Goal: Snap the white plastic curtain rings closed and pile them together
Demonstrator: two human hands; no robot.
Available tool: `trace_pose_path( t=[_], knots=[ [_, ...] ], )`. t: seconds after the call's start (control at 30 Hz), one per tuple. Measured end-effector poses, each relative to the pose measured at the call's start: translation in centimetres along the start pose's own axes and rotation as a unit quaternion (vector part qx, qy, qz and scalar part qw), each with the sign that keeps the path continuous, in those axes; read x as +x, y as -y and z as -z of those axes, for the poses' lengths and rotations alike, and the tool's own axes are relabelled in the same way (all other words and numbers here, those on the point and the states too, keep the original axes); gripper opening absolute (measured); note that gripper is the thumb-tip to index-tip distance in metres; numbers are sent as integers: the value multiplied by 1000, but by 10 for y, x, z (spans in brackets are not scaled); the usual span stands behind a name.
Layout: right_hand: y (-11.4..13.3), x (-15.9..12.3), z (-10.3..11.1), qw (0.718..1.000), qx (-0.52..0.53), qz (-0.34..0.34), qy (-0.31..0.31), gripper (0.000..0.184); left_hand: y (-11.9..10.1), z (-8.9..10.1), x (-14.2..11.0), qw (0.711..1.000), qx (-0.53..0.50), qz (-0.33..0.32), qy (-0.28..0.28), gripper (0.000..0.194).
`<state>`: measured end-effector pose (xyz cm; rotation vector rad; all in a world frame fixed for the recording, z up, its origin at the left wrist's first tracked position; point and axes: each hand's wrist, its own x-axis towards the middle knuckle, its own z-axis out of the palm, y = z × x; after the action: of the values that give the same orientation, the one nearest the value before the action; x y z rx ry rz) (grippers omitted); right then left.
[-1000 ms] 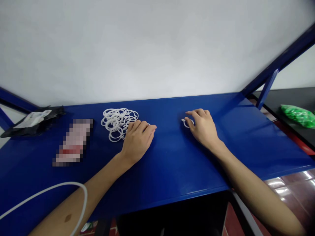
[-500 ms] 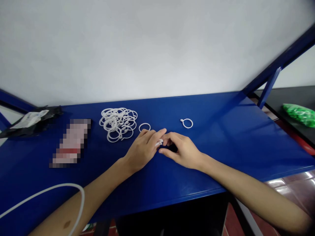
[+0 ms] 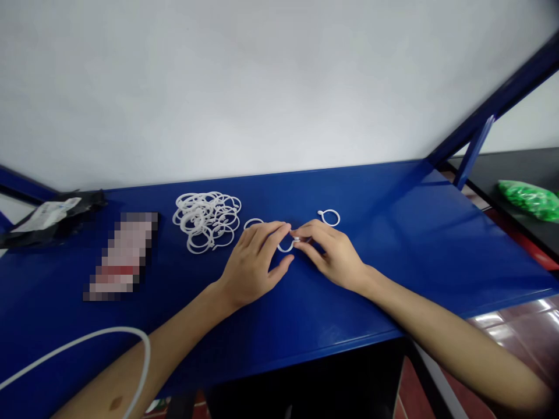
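Observation:
In the middle of the blue table, my right hand [image 3: 334, 250] is closed in a pinch on the small clip of a white plastic ring [image 3: 286, 249]. My left hand [image 3: 253, 262] is open, thumb apart from the fingers, with its fingertips at the ring's left and far side; whether they touch it I cannot tell. A second white ring [image 3: 254, 221] lies just beyond my left knuckles, partly hidden by them. Past my right hand lies a single white ring [image 3: 331, 217] with a small tab. To the left is a heap of white rings [image 3: 205, 220].
On the table's left are a blurred-out flat object [image 3: 124, 250] and a black plastic bag [image 3: 52, 218] with a white label. A white cable [image 3: 109, 330] crosses my left forearm. A green bag [image 3: 528, 199] lies on a dark surface at the right; a white wall stands behind.
My left thumb has come away from the fingers. The white ring, earlier mostly hidden between my hands, now shows, with my right thumb and finger on its clip.

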<state>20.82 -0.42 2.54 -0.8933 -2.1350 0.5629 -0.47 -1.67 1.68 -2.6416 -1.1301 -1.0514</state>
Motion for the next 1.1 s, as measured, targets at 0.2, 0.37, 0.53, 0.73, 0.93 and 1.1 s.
trace_pose_path(
  t=[0.2,0.37,0.53,0.73,0.93,1.1],
  knots=[
    [1,2,4,1000,-4,10,-5,18,10,-4,0,1000,25,-1,4,49],
    [2,2,4,1000,13,20,-1,18,9,-3,1,999,45,-7,-14,42],
    [3,1,5,999,41,3,15,23,6,-1,4,998,52,-5,-37,30],
    [2,-2,5,998,60,30,14,19,2,1,6,997,48,-29,-60,29],
    [2,0,4,996,86,30,-2,11,0,3,6,996,43,-46,-60,29],
    [6,2,8,993,112,24,5,8,-3,2,5,997,31,-49,-54,26]
  ],
)
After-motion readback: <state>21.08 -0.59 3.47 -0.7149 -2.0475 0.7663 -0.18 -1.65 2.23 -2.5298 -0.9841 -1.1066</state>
